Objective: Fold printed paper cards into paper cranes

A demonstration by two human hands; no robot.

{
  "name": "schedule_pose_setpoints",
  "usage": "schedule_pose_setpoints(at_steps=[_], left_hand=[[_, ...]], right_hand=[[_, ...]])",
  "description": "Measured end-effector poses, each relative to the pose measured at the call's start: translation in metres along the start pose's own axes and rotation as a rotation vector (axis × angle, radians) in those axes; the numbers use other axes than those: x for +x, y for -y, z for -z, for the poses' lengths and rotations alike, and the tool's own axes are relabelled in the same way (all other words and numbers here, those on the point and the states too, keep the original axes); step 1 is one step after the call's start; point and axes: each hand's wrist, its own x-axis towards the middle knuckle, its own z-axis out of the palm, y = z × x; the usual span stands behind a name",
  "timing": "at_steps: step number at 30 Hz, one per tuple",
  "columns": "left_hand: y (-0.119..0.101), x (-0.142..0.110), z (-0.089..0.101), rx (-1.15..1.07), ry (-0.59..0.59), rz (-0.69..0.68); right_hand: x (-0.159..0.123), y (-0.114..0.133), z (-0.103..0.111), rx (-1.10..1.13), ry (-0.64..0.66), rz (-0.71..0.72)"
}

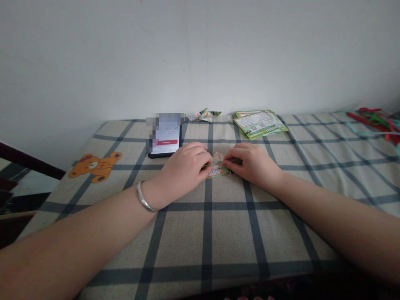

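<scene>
A small folded piece of printed paper (218,166), green, white and orange, lies low over the checked tablecloth between my hands. My left hand (186,168), with a silver bangle at the wrist, pinches its left side. On the opposite side, the thumb and fingertips of my right hand (252,162) are closed on the paper's edge. My fingers cover both ends of it, so its full shape is hidden.
Beyond my left hand lies a phone (165,141) with a lit screen. Folded paper pieces (204,115) and a stack of printed leaflets (260,123) sit near the wall. An orange bear cutout (95,166) is at left; red and green strips (373,118) lie far right.
</scene>
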Motion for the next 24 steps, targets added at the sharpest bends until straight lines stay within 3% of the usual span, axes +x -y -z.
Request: schedule_pose_setpoints(at_steps=[14,21,24], left_hand=[[0.0047,-0.0010,-0.0014,-0.038,-0.015,0.017],[0.0068,-0.0042,0.0005,0.051,0.073,-0.123],[0.0073,-0.0056,0.0003,0.112,0.039,-0.183]], right_hand=[[-0.0007,0.0001,-0.0025,0.000,0.001,-0.024],[-0.0003,0.0008,-0.0015,0.008,0.001,-0.004],[0.0000,0.0004,-0.0015,0.011,0.006,-0.010]])
